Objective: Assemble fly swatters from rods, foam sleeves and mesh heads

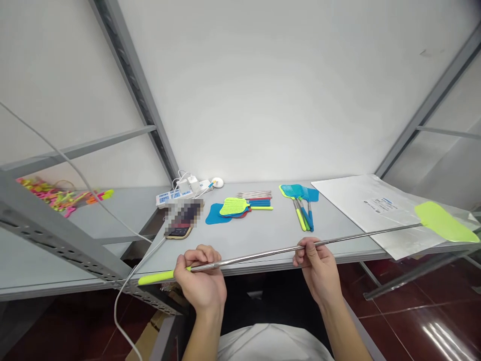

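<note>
A long fly swatter (263, 253) with a metal telescopic rod, a lime-green handle and a lime-green paddle stretches across in front of me. My left hand (203, 278) is closed around it where handle meets rod. Farther along, my right hand (315, 260) pinches the rod between thumb and fingers. The paddle lies out at the far right, above a white package. Behind my hands, green and blue swatter heads (233, 206) are piled beside blue and green handles (261, 203) and several metal rods (253, 194). Several shorter swatters (302, 205) lie together right of the pile.
The large white package (372, 210) covers the table's right side. A phone (184, 220) and a power strip (184, 193) with plugs stand at left, by a grey shelf post (139, 85). A white cable (120, 296) hangs there. Colourful small pieces (60, 195) lie on the left shelf.
</note>
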`<state>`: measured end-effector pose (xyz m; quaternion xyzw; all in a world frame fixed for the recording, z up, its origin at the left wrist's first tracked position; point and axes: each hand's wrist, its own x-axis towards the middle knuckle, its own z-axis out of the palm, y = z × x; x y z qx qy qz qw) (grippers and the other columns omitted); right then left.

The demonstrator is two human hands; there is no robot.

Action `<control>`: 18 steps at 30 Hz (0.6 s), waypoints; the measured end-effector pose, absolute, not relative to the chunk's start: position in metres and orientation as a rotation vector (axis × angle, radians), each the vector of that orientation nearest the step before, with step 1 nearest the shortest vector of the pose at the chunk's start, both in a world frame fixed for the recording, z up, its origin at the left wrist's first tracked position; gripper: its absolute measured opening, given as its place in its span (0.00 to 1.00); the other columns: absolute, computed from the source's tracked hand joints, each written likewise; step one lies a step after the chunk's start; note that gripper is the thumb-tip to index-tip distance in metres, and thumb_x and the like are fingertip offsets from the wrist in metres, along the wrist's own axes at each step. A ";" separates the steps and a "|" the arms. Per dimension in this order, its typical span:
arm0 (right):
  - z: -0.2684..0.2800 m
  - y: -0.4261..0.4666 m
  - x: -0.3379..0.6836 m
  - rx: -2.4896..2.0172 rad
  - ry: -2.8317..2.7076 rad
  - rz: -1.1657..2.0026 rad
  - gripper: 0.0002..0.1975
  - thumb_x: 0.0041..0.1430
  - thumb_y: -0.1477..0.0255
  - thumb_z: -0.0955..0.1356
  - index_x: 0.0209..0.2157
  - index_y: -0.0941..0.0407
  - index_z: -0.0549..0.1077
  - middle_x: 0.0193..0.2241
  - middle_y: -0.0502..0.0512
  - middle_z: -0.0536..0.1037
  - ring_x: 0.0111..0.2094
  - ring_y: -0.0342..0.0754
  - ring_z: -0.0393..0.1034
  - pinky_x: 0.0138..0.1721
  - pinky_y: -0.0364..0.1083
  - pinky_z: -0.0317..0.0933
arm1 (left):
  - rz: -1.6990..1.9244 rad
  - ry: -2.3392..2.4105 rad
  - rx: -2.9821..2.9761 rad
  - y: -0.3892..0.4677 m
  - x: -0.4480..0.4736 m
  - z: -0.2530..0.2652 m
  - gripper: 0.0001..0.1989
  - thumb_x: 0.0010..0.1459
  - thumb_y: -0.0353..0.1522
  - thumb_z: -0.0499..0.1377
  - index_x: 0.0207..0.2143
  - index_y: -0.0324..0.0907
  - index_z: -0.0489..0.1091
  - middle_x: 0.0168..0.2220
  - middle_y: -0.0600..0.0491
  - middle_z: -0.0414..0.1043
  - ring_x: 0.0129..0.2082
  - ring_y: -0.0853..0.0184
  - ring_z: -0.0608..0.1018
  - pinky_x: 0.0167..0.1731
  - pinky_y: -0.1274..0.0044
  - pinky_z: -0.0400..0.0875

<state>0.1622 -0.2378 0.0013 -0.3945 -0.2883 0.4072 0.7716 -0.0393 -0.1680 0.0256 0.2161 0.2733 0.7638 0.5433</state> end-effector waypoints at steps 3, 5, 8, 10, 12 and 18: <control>-0.005 -0.238 0.151 -0.869 -0.685 0.918 0.09 0.57 0.63 0.73 0.32 0.54 0.76 0.23 0.48 0.71 0.24 0.41 0.65 0.27 0.43 0.63 | 1.763 0.650 0.547 -0.173 -0.025 0.022 0.22 0.64 0.40 0.47 0.19 0.42 0.65 0.21 0.55 0.64 0.23 0.70 0.65 0.23 0.78 0.60; -0.010 -0.238 0.137 -0.877 -0.749 0.967 0.09 0.56 0.65 0.73 0.32 0.56 0.77 0.23 0.50 0.73 0.24 0.43 0.66 0.28 0.44 0.63 | 1.692 0.652 0.566 -0.178 -0.011 0.017 0.22 0.64 0.41 0.48 0.21 0.41 0.68 0.25 0.52 0.69 0.25 0.68 0.68 0.25 0.78 0.62; -0.016 -0.238 0.116 -0.880 -0.790 0.996 0.08 0.58 0.65 0.72 0.33 0.56 0.78 0.22 0.49 0.72 0.24 0.43 0.66 0.29 0.45 0.63 | 1.620 0.635 0.592 -0.187 0.008 0.011 0.22 0.65 0.42 0.47 0.23 0.42 0.69 0.27 0.51 0.71 0.28 0.67 0.70 0.28 0.76 0.65; -0.016 -0.237 0.108 -0.883 -0.800 1.001 0.07 0.59 0.65 0.71 0.33 0.55 0.78 0.21 0.48 0.72 0.24 0.43 0.65 0.29 0.44 0.63 | 1.595 0.623 0.602 -0.193 0.018 0.007 0.23 0.65 0.43 0.47 0.23 0.42 0.69 0.26 0.51 0.71 0.27 0.67 0.71 0.28 0.76 0.65; -0.013 -0.236 0.104 -0.884 -0.820 1.020 0.07 0.57 0.65 0.72 0.32 0.55 0.79 0.21 0.49 0.73 0.24 0.43 0.66 0.28 0.44 0.62 | 1.527 0.605 0.606 -0.199 0.025 0.005 0.24 0.65 0.45 0.46 0.24 0.42 0.69 0.27 0.52 0.71 0.22 0.69 0.68 0.22 0.78 0.63; -0.008 -0.237 0.114 -0.898 -0.881 1.039 0.07 0.56 0.66 0.73 0.34 0.53 0.80 0.27 0.49 0.75 0.25 0.43 0.67 0.29 0.44 0.62 | 1.423 0.550 0.686 -0.205 0.031 0.005 0.26 0.66 0.45 0.45 0.24 0.42 0.71 0.31 0.51 0.71 0.24 0.69 0.69 0.19 0.79 0.61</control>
